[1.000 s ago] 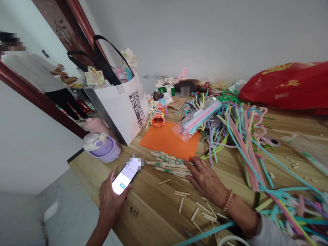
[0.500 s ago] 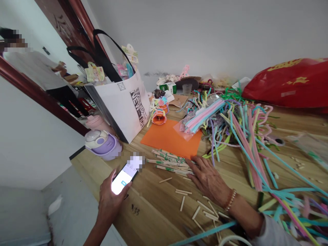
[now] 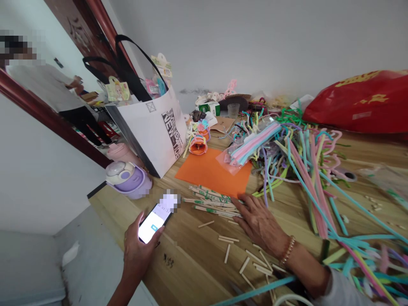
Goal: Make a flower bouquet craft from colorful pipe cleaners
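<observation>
My left hand (image 3: 138, 246) is wrapped round a smartphone (image 3: 154, 219) with a lit screen, near the table's left edge. Palm down, my right hand (image 3: 259, 219) rests on the wood with its fingers stretched out. Its fingertips lie at the right ends of several paper-wrapped sticks (image 3: 212, 203) with green print, apparently touching them. Short bare wooden sticks (image 3: 245, 264) are scattered below that hand. An orange sheet (image 3: 213, 170) lies just beyond the wrapped sticks, partly under a clear packet of pink and blue pipe cleaners (image 3: 251, 144).
A white tote bag (image 3: 156, 131) stands at the back left, beside a purple-lidded cup (image 3: 129, 180). Loose pipe cleaners (image 3: 315, 182) spread over the right side. A red bag (image 3: 363, 104) lies at the back right. Another person (image 3: 47, 85) stands beyond the doorway.
Both hands stay in place, the left still round the smartphone and the right still by the wrapped sticks. The view has shifted very slightly.
</observation>
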`<action>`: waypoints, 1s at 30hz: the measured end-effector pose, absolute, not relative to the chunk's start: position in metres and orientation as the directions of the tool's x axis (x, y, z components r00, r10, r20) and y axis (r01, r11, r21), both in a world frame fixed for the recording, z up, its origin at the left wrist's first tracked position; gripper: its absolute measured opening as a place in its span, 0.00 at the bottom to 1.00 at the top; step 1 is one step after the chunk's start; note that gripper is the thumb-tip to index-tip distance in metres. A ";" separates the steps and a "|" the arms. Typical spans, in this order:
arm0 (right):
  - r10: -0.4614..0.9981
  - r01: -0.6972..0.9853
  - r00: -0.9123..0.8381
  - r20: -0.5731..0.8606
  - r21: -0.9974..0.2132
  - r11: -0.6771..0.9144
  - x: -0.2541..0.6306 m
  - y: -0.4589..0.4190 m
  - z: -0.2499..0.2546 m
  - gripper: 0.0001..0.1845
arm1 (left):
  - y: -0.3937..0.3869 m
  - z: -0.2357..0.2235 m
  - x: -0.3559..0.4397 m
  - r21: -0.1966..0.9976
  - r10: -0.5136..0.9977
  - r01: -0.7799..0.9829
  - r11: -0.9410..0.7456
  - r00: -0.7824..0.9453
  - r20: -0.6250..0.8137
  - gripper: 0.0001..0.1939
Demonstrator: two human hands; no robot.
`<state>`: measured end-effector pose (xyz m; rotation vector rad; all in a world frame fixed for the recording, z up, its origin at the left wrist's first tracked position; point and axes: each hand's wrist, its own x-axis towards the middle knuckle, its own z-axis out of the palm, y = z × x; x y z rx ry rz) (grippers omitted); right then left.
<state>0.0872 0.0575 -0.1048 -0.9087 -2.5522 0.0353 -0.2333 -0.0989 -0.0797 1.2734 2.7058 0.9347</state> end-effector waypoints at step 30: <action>0.620 0.603 -0.680 0.392 -0.183 0.777 0.086 0.056 -0.103 0.23 | -0.049 -0.064 -0.205 0.263 0.843 0.960 0.097 -0.220 0.490 0.29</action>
